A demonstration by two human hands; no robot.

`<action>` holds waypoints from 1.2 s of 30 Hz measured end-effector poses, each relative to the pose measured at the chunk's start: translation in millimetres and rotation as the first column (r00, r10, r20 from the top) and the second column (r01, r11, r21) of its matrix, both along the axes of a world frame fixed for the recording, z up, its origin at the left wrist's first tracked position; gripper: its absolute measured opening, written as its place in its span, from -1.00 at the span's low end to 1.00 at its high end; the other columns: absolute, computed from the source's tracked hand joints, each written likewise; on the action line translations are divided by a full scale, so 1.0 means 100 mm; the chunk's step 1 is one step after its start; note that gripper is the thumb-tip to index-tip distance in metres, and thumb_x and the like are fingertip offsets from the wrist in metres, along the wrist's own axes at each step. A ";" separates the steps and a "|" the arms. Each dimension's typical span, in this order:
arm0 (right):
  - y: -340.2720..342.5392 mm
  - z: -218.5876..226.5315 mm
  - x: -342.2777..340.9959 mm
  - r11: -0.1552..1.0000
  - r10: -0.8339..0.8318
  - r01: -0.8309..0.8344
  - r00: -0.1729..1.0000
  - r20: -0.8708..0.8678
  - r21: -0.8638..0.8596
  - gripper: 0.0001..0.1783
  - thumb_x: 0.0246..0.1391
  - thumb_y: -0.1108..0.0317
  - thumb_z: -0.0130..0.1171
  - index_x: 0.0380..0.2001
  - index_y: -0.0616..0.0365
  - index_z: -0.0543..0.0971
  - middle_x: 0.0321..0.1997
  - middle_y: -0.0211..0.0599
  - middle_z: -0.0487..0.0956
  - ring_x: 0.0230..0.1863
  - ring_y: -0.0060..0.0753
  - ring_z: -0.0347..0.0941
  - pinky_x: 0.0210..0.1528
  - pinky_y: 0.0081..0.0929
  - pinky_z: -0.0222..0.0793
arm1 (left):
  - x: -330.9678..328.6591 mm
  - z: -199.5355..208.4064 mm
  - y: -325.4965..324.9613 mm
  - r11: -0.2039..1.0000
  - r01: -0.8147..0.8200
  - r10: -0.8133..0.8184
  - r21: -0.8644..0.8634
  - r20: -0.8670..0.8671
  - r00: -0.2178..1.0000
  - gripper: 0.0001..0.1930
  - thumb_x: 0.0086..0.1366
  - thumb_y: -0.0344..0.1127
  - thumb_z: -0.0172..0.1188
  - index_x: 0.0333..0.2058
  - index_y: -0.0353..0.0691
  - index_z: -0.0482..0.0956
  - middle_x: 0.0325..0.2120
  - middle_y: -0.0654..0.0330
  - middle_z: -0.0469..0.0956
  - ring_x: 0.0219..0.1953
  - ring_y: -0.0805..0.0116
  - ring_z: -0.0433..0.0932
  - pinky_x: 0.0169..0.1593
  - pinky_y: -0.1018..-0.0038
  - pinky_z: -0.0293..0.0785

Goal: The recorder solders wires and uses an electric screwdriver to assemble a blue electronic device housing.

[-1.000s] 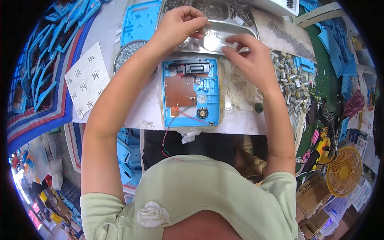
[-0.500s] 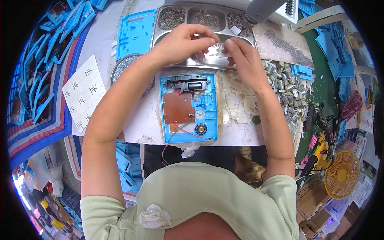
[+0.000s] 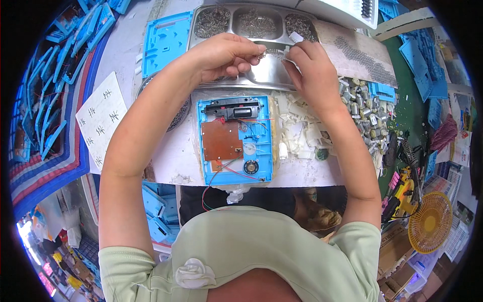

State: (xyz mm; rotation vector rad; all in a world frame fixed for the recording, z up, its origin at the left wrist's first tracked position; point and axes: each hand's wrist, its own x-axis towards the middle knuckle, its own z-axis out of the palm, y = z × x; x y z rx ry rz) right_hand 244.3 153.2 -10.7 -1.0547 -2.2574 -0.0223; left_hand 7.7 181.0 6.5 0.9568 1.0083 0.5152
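Both hands are meeting over the steel tray (image 3: 261, 75): left hand (image 3: 224, 55) pinching something tiny, hard to make out; right hand (image 3: 309, 68) gripping a small white part (image 3: 288, 53).

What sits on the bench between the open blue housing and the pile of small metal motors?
In the head view, a heap of small white plastic parts lies between the blue housing and the motors, below the right hand.

On our desk (image 3: 166, 161) the open casing (image 3: 236, 141) lies before the tray (image 3: 251, 75), with small motors (image 3: 362, 108) to its right.
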 end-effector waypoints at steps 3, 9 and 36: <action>0.00 -0.03 -0.01 0.999 -0.039 0.038 0.998 0.049 0.010 -0.84 0.00 0.43 0.31 -0.32 0.12 0.55 -0.25 -0.26 0.54 -0.17 -0.11 0.48 -0.21 -0.20 0.47 | 0.03 0.01 -0.03 0.999 -0.018 0.020 0.028 -0.093 0.995 -0.79 0.41 -0.22 0.23 -0.27 -0.27 0.59 -0.57 0.36 0.46 -0.62 0.71 0.31 -0.61 0.74 0.12; 0.03 0.08 0.11 0.965 -0.097 0.110 0.993 0.068 -0.240 -0.72 -0.02 0.26 0.38 -0.27 0.16 0.60 -0.25 -0.20 0.57 -0.16 -0.07 0.52 -0.18 -0.14 0.48 | -0.06 -0.10 -0.04 0.873 0.182 -0.072 0.453 -0.250 0.966 -0.81 0.42 -0.24 0.20 -0.20 -0.25 0.58 -0.50 0.39 0.45 -0.57 0.70 0.29 -0.52 0.68 0.18; -0.15 0.08 -0.23 0.881 -0.149 -0.049 0.916 -0.373 -0.471 -0.83 0.01 0.32 0.36 -0.42 0.21 0.67 -0.40 -0.26 0.63 -0.38 -0.28 0.51 -0.23 -0.36 0.45 | 0.23 -0.13 -0.29 0.468 0.155 0.352 0.870 -0.344 0.870 -0.59 0.48 -0.07 0.06 -0.43 -0.30 0.52 -0.64 0.18 0.50 -0.57 0.28 0.47 -0.43 0.32 0.38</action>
